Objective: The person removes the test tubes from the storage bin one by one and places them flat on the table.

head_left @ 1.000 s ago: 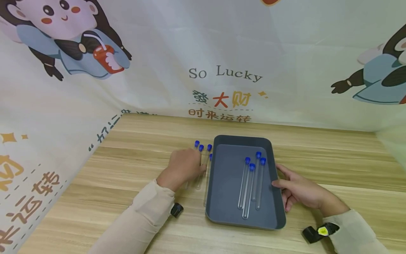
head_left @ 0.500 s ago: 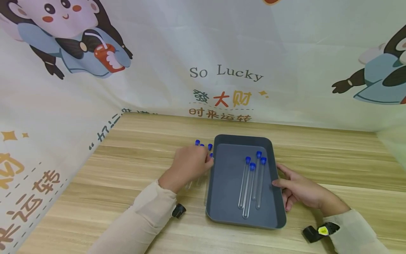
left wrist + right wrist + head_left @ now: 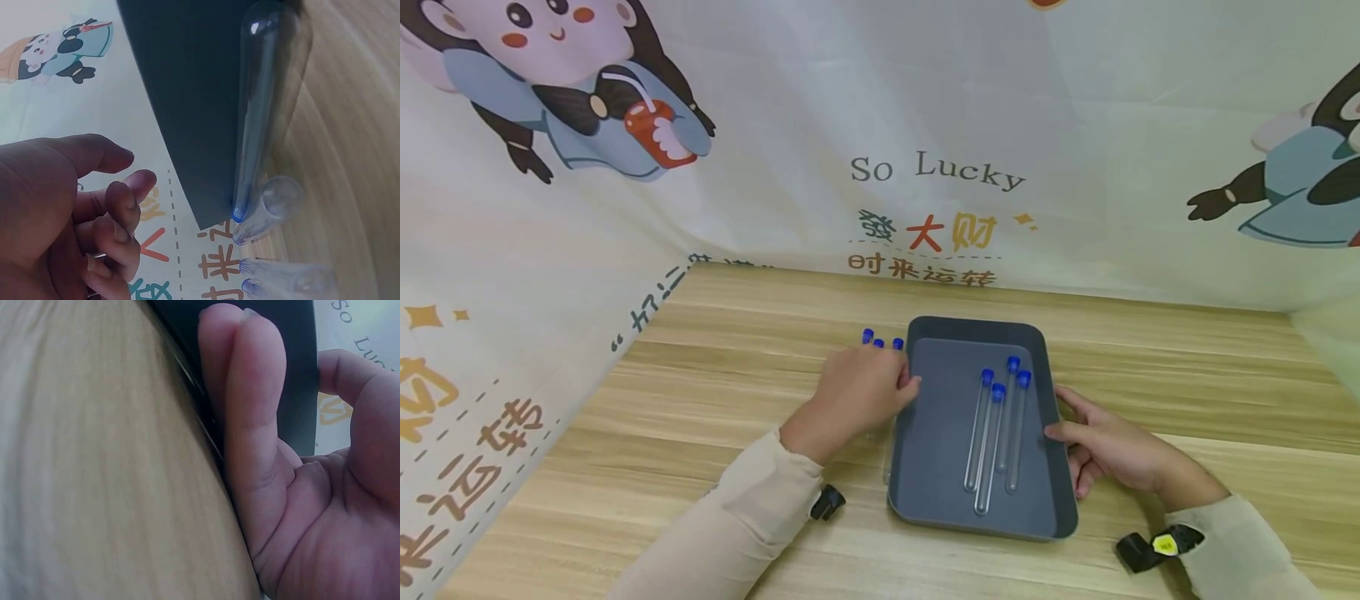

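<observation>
A dark grey rectangular tray (image 3: 940,433) lies on the wooden table with several clear, blue-capped test tubes (image 3: 982,450) inside. My left hand (image 3: 857,396) is over the tray's left rim, its thumb side toward the tray. Loosely curled fingers (image 3: 122,206) show nothing between them in the left wrist view. Beneath and behind that hand lie more capped tubes (image 3: 868,336), partly hidden. One test tube (image 3: 259,106) lies along the tray's outer left wall. My right hand (image 3: 1120,450) holds the tray's right side, thumb at the rim and fingers (image 3: 253,419) against the outer wall.
A printed cloth backdrop (image 3: 760,150) hangs behind the table (image 3: 760,325) and along its left side. Black wrist devices (image 3: 1138,552) sit near both sleeve cuffs.
My left hand has shifted right and slightly up, from over the loose tubes to the tray's left rim. The right hand, tray and the tubes in it stay put.
</observation>
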A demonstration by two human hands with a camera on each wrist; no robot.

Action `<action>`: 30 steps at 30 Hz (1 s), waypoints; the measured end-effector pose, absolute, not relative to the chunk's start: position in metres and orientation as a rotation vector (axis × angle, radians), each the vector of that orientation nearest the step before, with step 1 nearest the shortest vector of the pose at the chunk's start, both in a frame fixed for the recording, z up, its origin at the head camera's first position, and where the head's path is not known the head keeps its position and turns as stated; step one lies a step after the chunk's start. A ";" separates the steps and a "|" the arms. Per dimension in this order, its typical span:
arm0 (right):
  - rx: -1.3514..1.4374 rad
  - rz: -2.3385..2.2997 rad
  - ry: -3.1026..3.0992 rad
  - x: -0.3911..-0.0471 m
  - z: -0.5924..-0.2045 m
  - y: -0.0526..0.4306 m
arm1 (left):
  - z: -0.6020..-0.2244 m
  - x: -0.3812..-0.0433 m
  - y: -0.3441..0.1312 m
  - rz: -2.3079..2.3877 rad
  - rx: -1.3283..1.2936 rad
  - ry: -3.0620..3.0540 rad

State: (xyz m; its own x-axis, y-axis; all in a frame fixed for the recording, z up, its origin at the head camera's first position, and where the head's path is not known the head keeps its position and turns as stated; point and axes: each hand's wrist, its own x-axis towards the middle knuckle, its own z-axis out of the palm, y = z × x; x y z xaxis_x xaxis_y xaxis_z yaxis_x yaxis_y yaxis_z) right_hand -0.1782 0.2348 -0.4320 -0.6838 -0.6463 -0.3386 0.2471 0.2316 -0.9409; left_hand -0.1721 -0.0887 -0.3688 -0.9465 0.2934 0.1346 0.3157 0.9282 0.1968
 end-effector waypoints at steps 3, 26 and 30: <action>-0.376 -1.551 1.763 -0.178 -0.432 0.235 | -0.369 -0.171 -0.088 -0.333 -0.486 -2.979; -0.386 -1.551 1.748 -0.179 -0.433 0.236 | -0.381 -0.170 -0.081 -0.225 -0.600 -3.009; -0.385 -1.551 1.749 -0.179 -0.432 0.236 | -0.383 -0.169 -0.080 -0.196 -0.607 -3.001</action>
State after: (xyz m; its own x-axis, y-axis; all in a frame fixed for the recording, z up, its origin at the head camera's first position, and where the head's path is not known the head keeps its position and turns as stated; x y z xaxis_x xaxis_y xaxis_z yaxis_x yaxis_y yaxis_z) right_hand -0.1791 0.2359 -0.4324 -0.6708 -0.6629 -0.3326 0.2507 0.2194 -0.9429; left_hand -0.1691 -0.0796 -0.3827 -0.9192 0.3816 0.0975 0.3910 0.9138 0.1099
